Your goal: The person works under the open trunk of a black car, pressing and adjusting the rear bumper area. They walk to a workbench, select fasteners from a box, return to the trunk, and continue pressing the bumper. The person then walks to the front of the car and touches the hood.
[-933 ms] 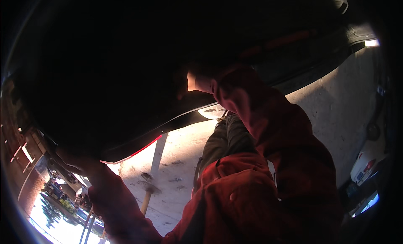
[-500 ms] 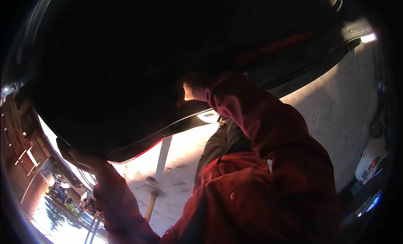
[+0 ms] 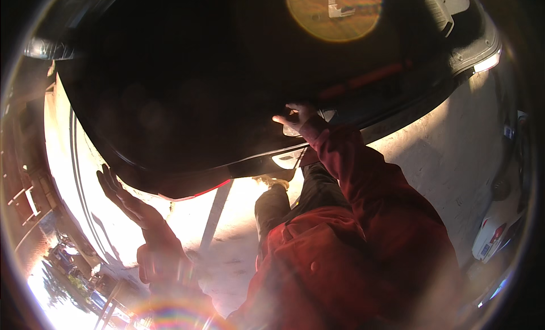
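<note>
A large dark car body part, mostly lost in shadow, fills the upper middle, with a thin red strip along its near edge. My left hand is held up beside its left edge, fingers stretched out flat and nothing in them. Over the near edge of the dark part, my right hand has its thumb and fingers apart. Pale patches show beside and under that hand; I cannot make out what they are. A white panel sits just below it.
Sunlit pale ground surrounds my legs. A white car stands far right. At the upper right is a ribbed grey trim piece. A reddish bar crosses the dark area. Buildings and parked things line the left.
My left hand has come off the dark part's edge and stretched its fingers. My right hand has shifted right and shows more clearly. The view has tilted, and a round orange glow appears on top.
</note>
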